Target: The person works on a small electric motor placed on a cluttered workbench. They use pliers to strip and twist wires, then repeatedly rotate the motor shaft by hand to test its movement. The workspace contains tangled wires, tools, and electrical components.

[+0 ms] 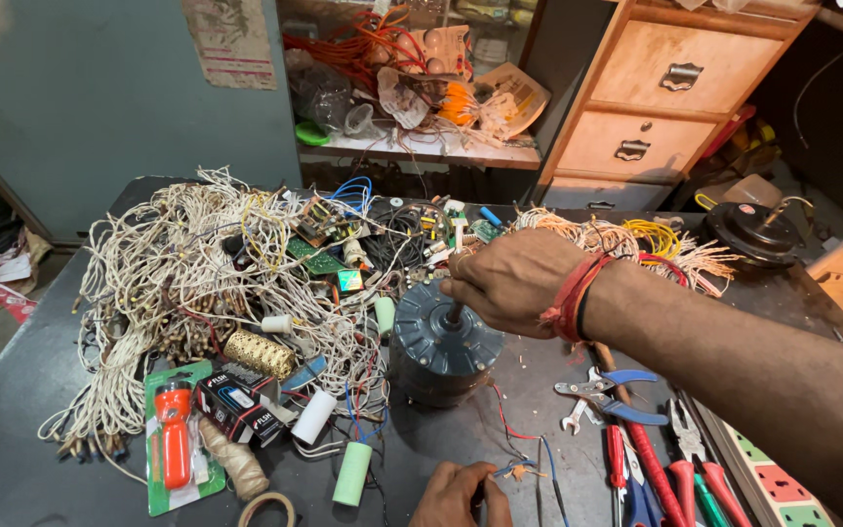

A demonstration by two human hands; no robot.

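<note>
A round dark blue-grey motor stands on the dark workbench, its shaft pointing up. My right hand, with red thread bands on the wrist, reaches in from the right and closes its fingers on the shaft at the motor's top. At the bottom edge my left hand pinches the ends of thin red and blue wires that run from the motor.
A big tangle of white wires and circuit boards covers the left and back. Pliers and red-handled tools lie at the right. A packed orange torch, capacitors, twine, another motor and wooden drawers surround them.
</note>
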